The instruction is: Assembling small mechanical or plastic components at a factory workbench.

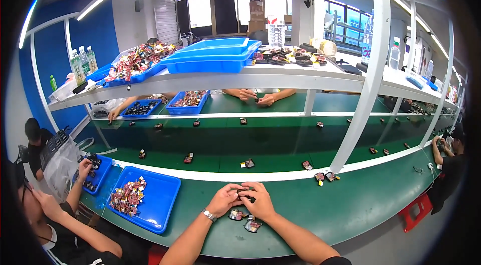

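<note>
Both hands meet over the green bench top. My left hand, a metal watch on its wrist, is closed on one side of a small dark part. With bent fingers, my right hand grips the other side of it. Fingers cover most of this part, so its exact kind is hidden. Just below my hands lie two small assemblies with dark edges and reddish and pale pieces. To the left stands a blue tray with a heap of small red, yellow and white parts.
Beyond a white rail, a green conveyor belt carries spaced-out small assemblies. A white post and overhead shelf stand ahead. At left, a co-worker's hand is over another blue tray. A red stool is at right.
</note>
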The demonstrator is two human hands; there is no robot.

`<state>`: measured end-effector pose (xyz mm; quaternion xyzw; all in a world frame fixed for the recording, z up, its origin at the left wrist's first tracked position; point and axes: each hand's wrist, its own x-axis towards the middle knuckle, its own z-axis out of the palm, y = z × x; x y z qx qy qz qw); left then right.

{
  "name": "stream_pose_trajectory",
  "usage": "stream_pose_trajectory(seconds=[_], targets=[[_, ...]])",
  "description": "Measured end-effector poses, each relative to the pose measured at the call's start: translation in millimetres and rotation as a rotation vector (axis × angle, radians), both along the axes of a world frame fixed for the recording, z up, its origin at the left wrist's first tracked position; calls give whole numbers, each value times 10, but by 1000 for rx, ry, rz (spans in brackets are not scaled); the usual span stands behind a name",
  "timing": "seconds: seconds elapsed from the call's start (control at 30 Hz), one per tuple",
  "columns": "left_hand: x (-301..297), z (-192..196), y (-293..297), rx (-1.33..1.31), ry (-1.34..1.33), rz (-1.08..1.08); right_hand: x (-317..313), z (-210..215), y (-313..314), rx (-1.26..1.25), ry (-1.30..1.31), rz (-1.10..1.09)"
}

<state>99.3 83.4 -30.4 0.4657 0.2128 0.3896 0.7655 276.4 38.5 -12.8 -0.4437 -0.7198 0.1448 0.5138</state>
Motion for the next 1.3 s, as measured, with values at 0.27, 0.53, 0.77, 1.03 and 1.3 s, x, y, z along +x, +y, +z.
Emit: stream_pose_trajectory(seconds=[0.27, 0.53, 0.77, 1.03, 1.3], targets=[[56, -37, -15, -8, -51, 17, -48, -9, 29, -18, 118, -17], [81, -11, -21, 16, -31, 63, 27, 52, 24, 64, -44, 7], [65, -16, -37, -13, -15, 69, -23, 137, 6, 205, -78, -80], [75, -12, -14, -18, -18, 58, -21, 104, 1, 262, -213, -131], [81, -14, -22, -19, -14, 77, -31, 90, 1, 311, -367, -193]])
